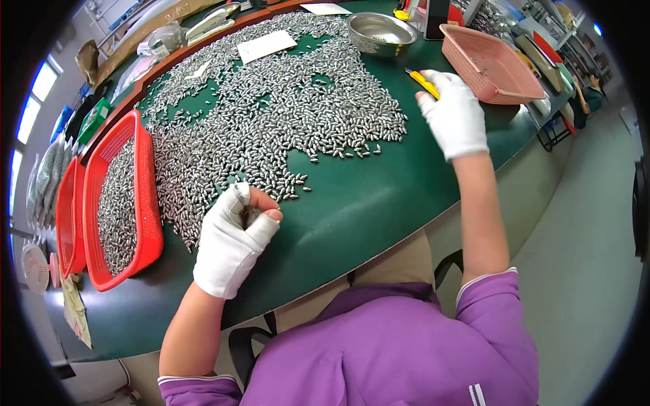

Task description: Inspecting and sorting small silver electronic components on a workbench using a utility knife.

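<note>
Nearest, above a green table (352, 233), the gloved left hand (233, 237) curls, thumb and finger close together; whether it grips anything cannot be told. At left stand 2 red baskets (146, 193), at least 1 filled with small metal pieces. Many more metal pieces (271, 115) spread from mid-table to the far edge. Farther right, the gloved right hand (455, 115) grasps a yellow cutter (424, 84), near a pink basket (472, 66). A steel bowl (380, 47) sits far.

Our white-gloved left hand (233, 237) sits at eight o'clock, fingers curled, bare thumb (273, 215) and index finger (261, 199) close together at the tips; our left forearm (193, 328) slants toward one o'clock; our white-gloved right hand (457, 115) lies outstretched at two o'clock, back upward; our right forearm (482, 210) points just short of twelve.
</note>
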Action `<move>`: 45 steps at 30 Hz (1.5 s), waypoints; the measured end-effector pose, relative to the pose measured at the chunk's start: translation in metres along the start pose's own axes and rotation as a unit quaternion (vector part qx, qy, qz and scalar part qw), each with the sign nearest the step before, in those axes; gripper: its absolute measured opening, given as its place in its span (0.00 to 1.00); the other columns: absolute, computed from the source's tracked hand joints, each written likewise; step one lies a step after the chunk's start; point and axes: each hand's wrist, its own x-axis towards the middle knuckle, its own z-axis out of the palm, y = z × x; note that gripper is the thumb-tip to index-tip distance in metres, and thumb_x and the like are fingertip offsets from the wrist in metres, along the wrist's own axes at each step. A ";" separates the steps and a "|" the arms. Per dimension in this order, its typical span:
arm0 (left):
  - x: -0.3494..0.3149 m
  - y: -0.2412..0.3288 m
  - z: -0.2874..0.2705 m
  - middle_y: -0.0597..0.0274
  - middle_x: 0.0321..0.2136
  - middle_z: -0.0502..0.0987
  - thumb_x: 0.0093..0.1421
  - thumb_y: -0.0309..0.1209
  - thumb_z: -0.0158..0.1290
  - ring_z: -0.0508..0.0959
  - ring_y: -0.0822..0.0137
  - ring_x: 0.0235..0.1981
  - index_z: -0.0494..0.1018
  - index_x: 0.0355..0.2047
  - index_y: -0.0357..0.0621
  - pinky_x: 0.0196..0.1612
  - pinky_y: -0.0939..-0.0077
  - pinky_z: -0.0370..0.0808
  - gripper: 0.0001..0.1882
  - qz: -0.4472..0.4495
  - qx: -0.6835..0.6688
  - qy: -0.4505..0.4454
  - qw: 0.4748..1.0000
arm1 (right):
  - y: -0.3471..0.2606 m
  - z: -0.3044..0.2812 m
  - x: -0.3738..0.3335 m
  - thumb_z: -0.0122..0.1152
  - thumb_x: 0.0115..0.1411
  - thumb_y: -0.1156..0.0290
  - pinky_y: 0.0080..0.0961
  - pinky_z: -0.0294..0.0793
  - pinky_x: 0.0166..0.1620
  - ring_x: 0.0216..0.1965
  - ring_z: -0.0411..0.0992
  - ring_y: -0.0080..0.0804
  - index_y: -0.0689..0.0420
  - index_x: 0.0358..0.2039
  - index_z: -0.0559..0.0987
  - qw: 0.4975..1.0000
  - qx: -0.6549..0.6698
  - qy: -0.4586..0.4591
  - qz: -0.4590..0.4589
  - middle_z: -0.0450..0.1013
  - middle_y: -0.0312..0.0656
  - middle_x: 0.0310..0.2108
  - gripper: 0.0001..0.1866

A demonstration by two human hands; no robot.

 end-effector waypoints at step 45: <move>-0.058 -0.016 0.060 0.62 0.20 0.70 0.48 0.20 0.61 0.70 0.66 0.19 0.72 0.25 0.42 0.25 0.74 0.68 0.08 0.088 0.342 0.135 0.926 | -0.055 -0.060 -0.170 0.54 0.55 0.72 0.30 0.72 0.19 0.14 0.69 0.34 0.53 0.62 0.66 0.870 0.316 -0.292 -0.239 0.66 0.39 0.17 0.32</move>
